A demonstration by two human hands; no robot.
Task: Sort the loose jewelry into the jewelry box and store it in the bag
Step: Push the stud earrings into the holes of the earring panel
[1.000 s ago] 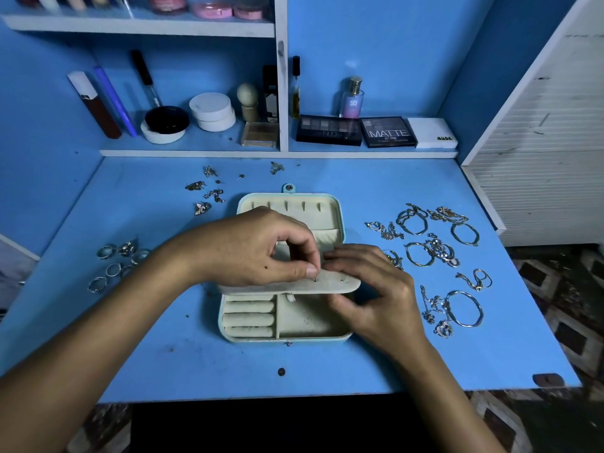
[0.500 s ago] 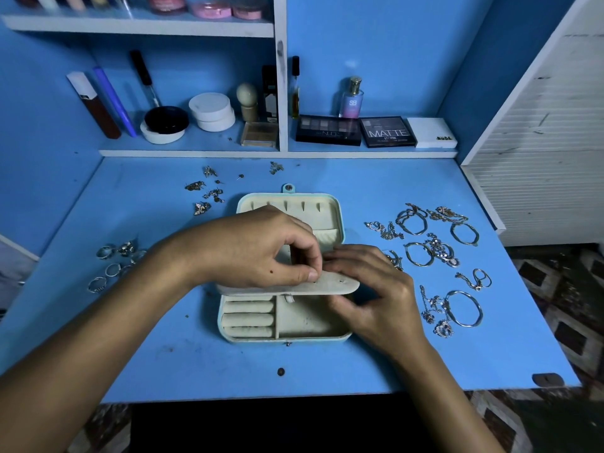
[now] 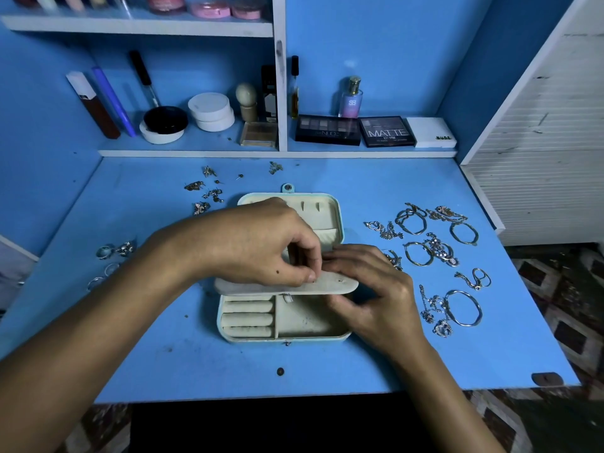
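Blue desk [image 3: 163, 364] against blue wall [image 3: 376, 44], white-edged shelves [image 3: 137, 26].

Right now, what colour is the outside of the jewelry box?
Pale mint green on the jewelry box, cream inside; the head view shows it.

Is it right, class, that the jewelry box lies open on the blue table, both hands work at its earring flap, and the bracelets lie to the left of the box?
Not quite. The head view shows the bracelets lying to the right of the jewelry box, not the left. The rest holds: the box lies open on the blue table, and the left hand and right hand work at its earring flap.
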